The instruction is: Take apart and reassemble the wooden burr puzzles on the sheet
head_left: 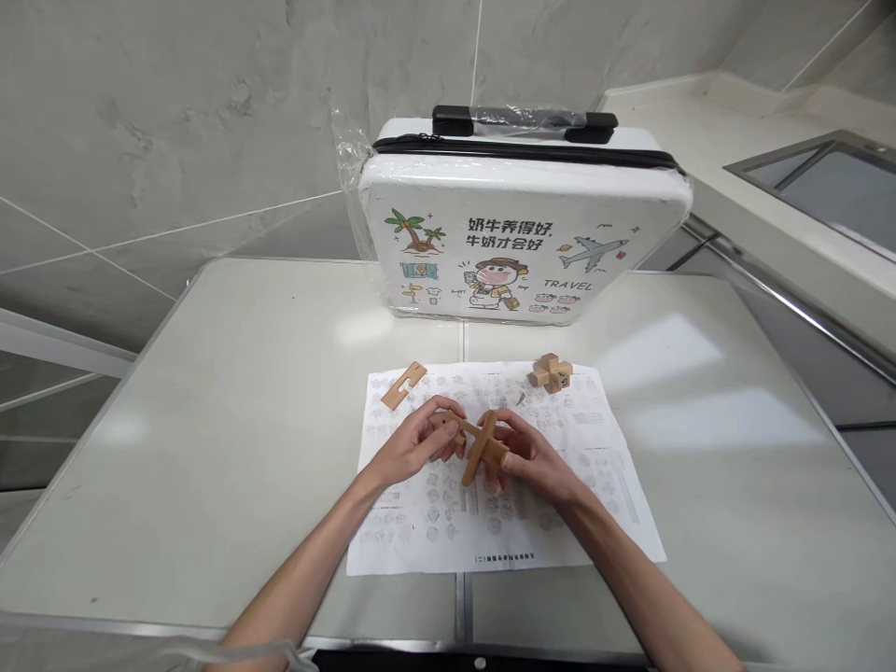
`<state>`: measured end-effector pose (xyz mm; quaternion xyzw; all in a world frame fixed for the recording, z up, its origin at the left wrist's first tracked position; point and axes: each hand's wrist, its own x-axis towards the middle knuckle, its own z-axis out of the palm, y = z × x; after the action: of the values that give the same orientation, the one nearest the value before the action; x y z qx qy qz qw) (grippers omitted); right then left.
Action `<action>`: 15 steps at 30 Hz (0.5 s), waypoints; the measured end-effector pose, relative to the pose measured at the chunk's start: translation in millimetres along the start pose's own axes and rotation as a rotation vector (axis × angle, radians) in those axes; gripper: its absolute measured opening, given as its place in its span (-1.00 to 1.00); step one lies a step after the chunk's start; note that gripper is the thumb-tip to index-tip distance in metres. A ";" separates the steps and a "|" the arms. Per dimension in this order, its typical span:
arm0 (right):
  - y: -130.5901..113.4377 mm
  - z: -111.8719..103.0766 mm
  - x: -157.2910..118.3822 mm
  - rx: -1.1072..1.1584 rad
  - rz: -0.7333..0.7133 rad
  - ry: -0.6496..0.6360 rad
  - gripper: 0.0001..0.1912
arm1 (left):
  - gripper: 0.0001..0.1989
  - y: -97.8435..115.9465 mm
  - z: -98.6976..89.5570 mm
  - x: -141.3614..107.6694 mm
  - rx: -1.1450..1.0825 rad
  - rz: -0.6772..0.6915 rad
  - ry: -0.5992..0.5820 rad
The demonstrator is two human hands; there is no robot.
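Between both hands, wooden puzzle pieces (479,448) are held just above a printed sheet (448,551). My left hand (426,435) pinches the left end of a flat wooden piece, its fingers curled round it. My right hand (528,455) grips the crossed pieces from the right, thumb in front. One long piece slants across the others. A flat notched wooden piece (404,385) lies on the sheet's upper left, beyond my left hand. An assembled wooden cross-shaped puzzle (551,372) rests at the upper right of the sheet.
A white case (525,210) with cartoon prints, partly wrapped in clear plastic, stands at the back of the pale folding table (231,448). A grey wall (210,112) rises behind. At the right is a white counter (700,149) with a dark inset panel.
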<state>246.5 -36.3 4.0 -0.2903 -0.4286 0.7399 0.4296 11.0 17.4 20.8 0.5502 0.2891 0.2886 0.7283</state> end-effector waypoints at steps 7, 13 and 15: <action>8.1 -3.1 -1.9 -0.007 0.009 0.172 -0.48 | -0.69 -4.0 1.8 2.6 -0.032 0.016 0.001; 4.1 -2.1 -3.8 -0.009 -0.006 0.143 -0.62 | -0.69 -2.8 0.9 3.2 -0.048 0.025 0.012; 2.0 -2.0 -4.5 -0.018 -0.001 0.120 -0.67 | -0.69 -1.9 -0.1 3.3 -0.052 0.026 0.016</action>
<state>249.4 -40.1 1.6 -0.3378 -0.4087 0.7169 0.4526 13.4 19.5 18.6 0.5326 0.2800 0.3099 0.7362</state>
